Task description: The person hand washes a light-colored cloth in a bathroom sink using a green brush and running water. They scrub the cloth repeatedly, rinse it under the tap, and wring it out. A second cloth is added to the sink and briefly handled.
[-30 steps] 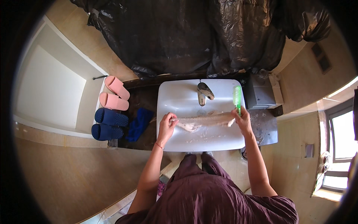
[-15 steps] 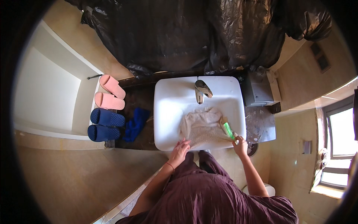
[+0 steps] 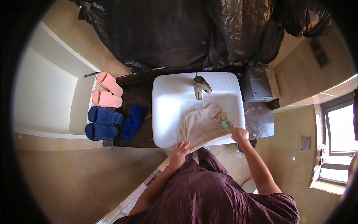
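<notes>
A wet beige towel lies spread in the white washbasin, its near edge reaching the front rim. My left hand rests on the towel's near left corner, fingers stretched out over the cloth and the rim. In my right hand, closed at the basin's right front, is a small green tool, seemingly a brush. Its green end touches the towel's right side; my fingers hide the rest. Behind the towel, the metal faucet points down into the basin.
Blue cloth lies on the dark counter left of the basin. Pink slippers and navy slippers line the left ledge. A grey box stands right. Black plastic sheeting hangs behind. A window is far right.
The towel now lies flatter and wider, its near edge pulled toward me. The green tool has turned and shifted up slightly with my right hand. My left hand stays at the near left corner.
</notes>
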{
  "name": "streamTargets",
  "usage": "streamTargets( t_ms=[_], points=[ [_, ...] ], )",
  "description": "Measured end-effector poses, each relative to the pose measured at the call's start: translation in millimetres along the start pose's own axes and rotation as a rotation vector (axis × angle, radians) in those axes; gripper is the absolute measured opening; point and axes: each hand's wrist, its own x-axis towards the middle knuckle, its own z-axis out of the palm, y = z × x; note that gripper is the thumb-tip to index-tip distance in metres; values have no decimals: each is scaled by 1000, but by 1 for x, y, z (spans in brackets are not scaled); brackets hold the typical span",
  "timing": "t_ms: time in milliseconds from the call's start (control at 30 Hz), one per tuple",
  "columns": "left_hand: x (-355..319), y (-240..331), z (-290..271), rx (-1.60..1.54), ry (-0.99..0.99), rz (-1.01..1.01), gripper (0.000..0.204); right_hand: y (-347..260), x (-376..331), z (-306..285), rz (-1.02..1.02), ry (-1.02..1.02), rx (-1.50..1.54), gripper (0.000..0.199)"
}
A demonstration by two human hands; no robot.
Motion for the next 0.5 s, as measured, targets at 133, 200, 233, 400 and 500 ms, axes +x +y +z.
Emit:
streamTargets(
  t_ms=[133, 200, 233, 400, 500],
  points=[
    [4, 2, -1, 19, 28, 18, 13, -18, 6, 15, -192, 240, 52, 38],
    [2, 3, -3, 18, 16, 11, 13, -73, -15, 4, -384, 107, 13, 35],
    [0, 1, -5, 21, 7, 4, 13, -101, -31, -5, -480, 108, 166, 32],
    [0, -7, -11, -50, -66, -13, 21, -56, 2, -6, -71, -62, 68, 30],
    [7, -4, -15, -27, -92, -9, 27, -27, 29, 5, -124, 14, 161, 30]
  ],
)
